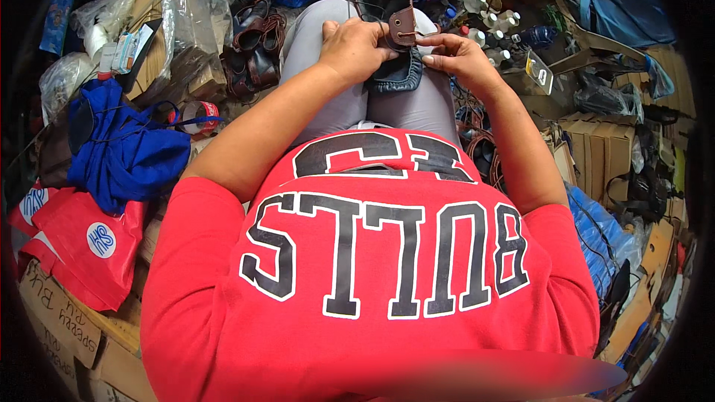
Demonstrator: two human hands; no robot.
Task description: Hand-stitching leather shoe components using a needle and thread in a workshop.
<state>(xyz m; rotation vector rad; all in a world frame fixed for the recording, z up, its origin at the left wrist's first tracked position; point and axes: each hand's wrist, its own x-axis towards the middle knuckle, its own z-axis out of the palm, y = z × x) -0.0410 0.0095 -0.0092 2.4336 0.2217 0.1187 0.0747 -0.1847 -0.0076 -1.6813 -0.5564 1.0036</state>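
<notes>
A boat shoe [403,22], with a brown leather collar and metal eyelets, rests between my knees. Its dark gathered toe [395,78] points toward me. My left hand [356,50] grips the shoe's left side, thumb and fingers closed at the edge by the eyelets. A thin dark cord or wire loops up beside those fingers. On the other side, my right hand [463,63] pinches close to the eyelets, where a thin brown lace [426,33] runs to its fingertips. The fingertips partly cover the lace's end.
Several dark brown shoes [253,37] lie left of my knees. Small bottles [491,26] crowd the right. Blue cloth [123,145] and a red bag [93,246] lie at left, above cardboard boxes [63,313]. More cardboard [599,152] and blue plastic [596,231] are at right.
</notes>
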